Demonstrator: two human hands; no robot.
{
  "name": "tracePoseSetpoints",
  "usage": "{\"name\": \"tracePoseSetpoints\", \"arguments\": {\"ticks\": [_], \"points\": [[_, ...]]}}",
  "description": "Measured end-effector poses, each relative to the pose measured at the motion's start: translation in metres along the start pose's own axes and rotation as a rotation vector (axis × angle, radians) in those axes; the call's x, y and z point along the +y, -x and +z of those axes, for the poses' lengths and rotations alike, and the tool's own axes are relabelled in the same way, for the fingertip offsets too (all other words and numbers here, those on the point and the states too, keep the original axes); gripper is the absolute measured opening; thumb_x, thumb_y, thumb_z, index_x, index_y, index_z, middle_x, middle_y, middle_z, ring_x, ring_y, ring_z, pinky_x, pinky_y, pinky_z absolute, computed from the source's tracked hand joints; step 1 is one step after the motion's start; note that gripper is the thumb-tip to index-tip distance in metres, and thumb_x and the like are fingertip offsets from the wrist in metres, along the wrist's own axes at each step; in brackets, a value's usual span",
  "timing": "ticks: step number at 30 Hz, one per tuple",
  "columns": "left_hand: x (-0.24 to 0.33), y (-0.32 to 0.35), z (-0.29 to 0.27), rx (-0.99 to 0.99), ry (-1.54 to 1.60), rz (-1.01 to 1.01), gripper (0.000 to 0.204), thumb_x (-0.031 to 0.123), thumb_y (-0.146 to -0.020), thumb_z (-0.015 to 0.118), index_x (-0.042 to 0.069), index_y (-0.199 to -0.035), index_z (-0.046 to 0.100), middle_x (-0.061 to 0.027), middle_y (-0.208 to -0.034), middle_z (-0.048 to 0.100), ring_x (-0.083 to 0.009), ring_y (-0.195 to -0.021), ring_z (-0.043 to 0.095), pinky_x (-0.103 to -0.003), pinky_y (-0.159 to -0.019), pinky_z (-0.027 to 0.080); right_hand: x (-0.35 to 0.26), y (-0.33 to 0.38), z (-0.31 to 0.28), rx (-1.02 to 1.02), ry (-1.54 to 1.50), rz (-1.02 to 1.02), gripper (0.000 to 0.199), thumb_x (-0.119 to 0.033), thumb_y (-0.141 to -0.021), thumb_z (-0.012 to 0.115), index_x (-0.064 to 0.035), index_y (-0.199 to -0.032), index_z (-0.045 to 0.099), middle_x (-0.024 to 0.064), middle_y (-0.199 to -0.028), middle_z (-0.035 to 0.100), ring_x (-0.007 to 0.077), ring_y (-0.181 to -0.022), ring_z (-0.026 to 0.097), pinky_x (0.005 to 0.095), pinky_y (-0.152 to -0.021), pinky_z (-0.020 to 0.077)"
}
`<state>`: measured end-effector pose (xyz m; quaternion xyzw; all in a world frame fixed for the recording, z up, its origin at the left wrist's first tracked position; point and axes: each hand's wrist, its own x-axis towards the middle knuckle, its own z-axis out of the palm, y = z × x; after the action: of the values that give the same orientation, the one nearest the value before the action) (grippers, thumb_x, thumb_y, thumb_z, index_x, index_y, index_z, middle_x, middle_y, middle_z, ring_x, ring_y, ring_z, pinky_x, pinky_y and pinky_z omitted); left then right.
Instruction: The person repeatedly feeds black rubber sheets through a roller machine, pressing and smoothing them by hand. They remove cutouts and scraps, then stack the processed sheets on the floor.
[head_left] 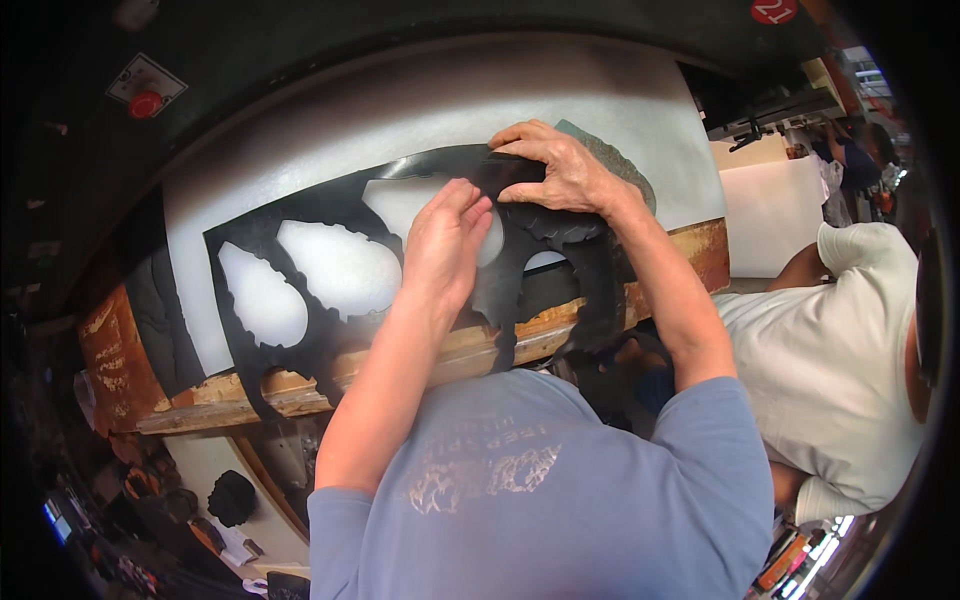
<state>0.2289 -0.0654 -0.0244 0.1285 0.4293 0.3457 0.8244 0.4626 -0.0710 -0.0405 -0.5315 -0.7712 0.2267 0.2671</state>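
Black sheet (330,335) with leaf-shaped holes, flat on white pad (400,110), long axis running lower left to upper right. Left hand (445,245) flat on it, fingers together, pointing up. Right hand (560,170) pressing its upper edge, fingers slightly apart, pointing left. Grey piece (625,165) just beyond right knuckles.

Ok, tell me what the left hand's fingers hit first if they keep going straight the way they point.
Probably the right hand: the left hand points up the black cut-out sheet toward it, though depth is unclear.
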Motion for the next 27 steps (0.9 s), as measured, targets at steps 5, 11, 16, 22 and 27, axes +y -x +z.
{"name": "tracePoseSetpoints", "arguments": {"ticks": [5, 11, 16, 22, 27], "points": [[-0.023, -0.02, -0.01, -0.071, -0.02, 0.138, 0.023, 0.018, -0.108, 0.068, 0.005, -0.126, 0.062, -0.0094, -0.122, 0.066, -0.0235, -0.12, 0.062, -0.042, -0.112, 0.049, 0.0, -0.001, 0.002, 0.015, -0.029, 0.001, 0.065, -0.028, -0.081, 0.093, -0.0054, -0.137, 0.07, 0.0121, -0.137, 0.066, 0.0337, -0.13, 0.063, 0.0452, -0.111, 0.0526], [-0.025, -0.034, -0.025, -0.29, 0.166, 0.096, 0.025, 0.02, -0.115, 0.052, 0.003, -0.132, 0.058, -0.0149, -0.136, 0.068, -0.0253, -0.124, 0.065, -0.043, -0.111, 0.049, -0.011, 0.004, -0.001, 0.193, 0.097, -0.207, 0.056, -0.023, -0.077, 0.094, -0.0034, -0.124, 0.071, 0.0158, -0.123, 0.068, 0.0344, -0.117, 0.066, 0.0439, -0.1, 0.0556], [-0.019, -0.027, -0.015, -0.175, 0.017, 0.077, 0.034, 0.022, -0.119, 0.04, -0.004, -0.137, 0.051, -0.0206, -0.144, 0.064, -0.0312, -0.131, 0.065, -0.044, -0.108, 0.052, -0.04, 0.036, -0.016, 0.179, 0.0, -0.073, 0.038, -0.01, -0.076, 0.093, -0.0028, -0.097, 0.062, 0.0123, -0.087, 0.064, 0.0315, -0.079, 0.067, 0.0416, -0.067, 0.0525], [-0.005, 0.002, -0.011, 0.005, -0.244, 0.127, 0.045, 0.019, -0.116, 0.048, -0.009, -0.151, 0.045, -0.0226, -0.15, 0.059, -0.0322, -0.139, 0.06, -0.045, -0.121, 0.047, -0.028, 0.084, -0.042, 0.653, -0.475, 0.292, 0.03, 0.001, -0.087, 0.087, -0.0035, -0.108, 0.067, 0.002, -0.098, 0.074, 0.012, -0.088, 0.071, 0.0276, -0.079, 0.06], [-0.012, 0.033, -0.001, -0.183, -0.952, 0.625, 0.069, 0.012, -0.101, 0.074, -0.004, -0.16, 0.042, -0.0185, -0.158, 0.054, -0.0296, -0.15, 0.05, -0.043, -0.128, 0.037, -0.022, 0.082, -0.034, 0.682, -0.601, 0.262, 0.031, 0.003, -0.087, 0.087, -0.0031, -0.11, 0.068, 0.0036, -0.098, 0.075, 0.0102, -0.089, 0.071, 0.0261, -0.081, 0.0604]]}}
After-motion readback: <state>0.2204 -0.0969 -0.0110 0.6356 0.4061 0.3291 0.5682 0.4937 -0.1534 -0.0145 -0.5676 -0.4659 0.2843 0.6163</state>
